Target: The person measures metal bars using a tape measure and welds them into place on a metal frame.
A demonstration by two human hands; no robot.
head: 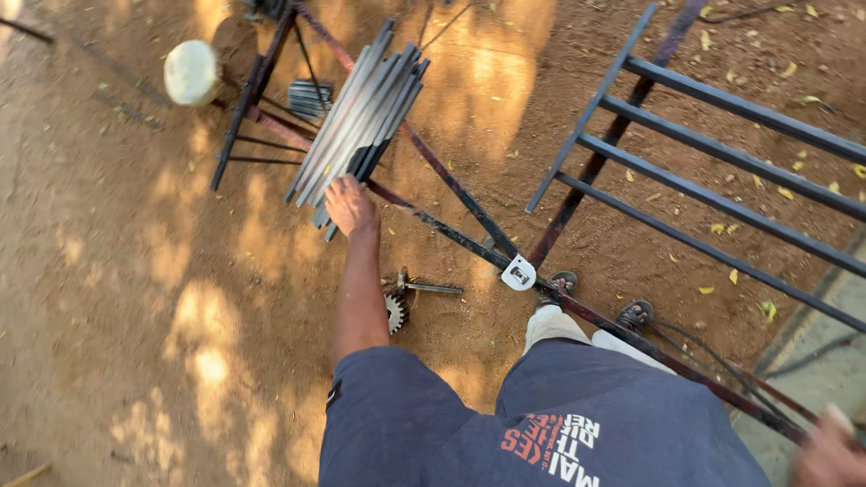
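L hand (pixel 350 206) fingers closed on end of metal bar bundle (pixel 358 122) atop stand (pixel 271 117); R hand (pixel 825 455) blurred at frame edge, fingers can't tell.

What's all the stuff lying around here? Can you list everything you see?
flat metal bars: one bundle, grey, resting on the frame, top centre
long frame rail: one, dark rusty, running diagonally across the ground
barred metal grille: one, dark grey, right
tape measure: one, white, on the rail
toothed wheel tool: one, rusty, on the dirt beside the arm
round pale object: one, cream, top left
small stack of short metal pieces: one, grey, under the frame
cables: dark, lower right
left hand: on the bundle's end
right hand: blurred, bottom right corner
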